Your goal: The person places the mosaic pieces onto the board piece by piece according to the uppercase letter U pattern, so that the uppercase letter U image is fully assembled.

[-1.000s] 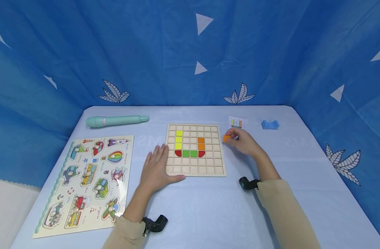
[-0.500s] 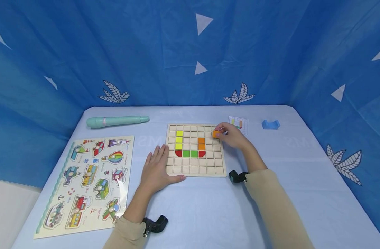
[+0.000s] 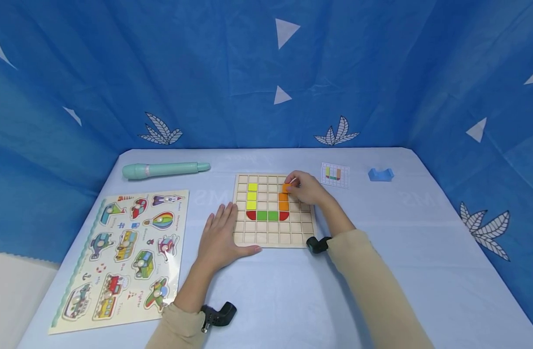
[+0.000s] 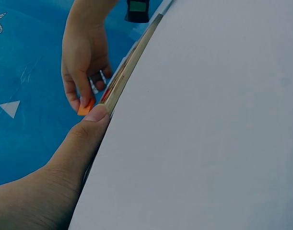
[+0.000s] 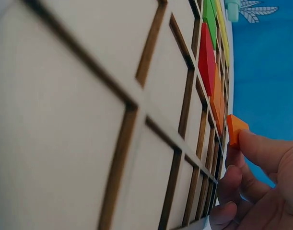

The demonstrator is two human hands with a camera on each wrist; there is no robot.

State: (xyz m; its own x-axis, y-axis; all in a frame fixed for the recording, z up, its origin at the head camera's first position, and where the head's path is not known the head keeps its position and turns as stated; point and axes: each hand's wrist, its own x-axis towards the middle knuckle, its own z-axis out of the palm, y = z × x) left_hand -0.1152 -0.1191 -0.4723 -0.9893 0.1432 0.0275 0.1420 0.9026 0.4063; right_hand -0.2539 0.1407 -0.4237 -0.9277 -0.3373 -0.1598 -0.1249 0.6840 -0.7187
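Observation:
My right hand (image 3: 304, 187) pinches a small orange square block (image 5: 236, 129) between thumb and fingers. In the head view the block overlaps the cell above two orange blocks (image 3: 283, 201) set in the wooden grid board (image 3: 301, 228). Flat beside the board's left edge lies my left hand (image 3: 220, 237), fingers straight, its thumb (image 4: 96, 114) along the near edge. A column of yellow blocks (image 3: 251, 196) fills cells on the left. Red rounded-corner pieces (image 3: 250, 215) and green blocks (image 3: 267, 215) form the row below, making a U shape.
Behind the right hand lies a pattern card (image 3: 335, 175) printed with a coloured U. A blue notched block (image 3: 380, 175) sits farther right. At left are a picture puzzle board (image 3: 118, 257) with vehicles and a mint-green microphone-shaped object (image 3: 166, 169). Blue curtains (image 3: 231, 87) stand behind the table.
My right hand has carried the orange block left from beside the board to over the top of the orange column, uncovering the pattern card. My left hand has stayed in place.

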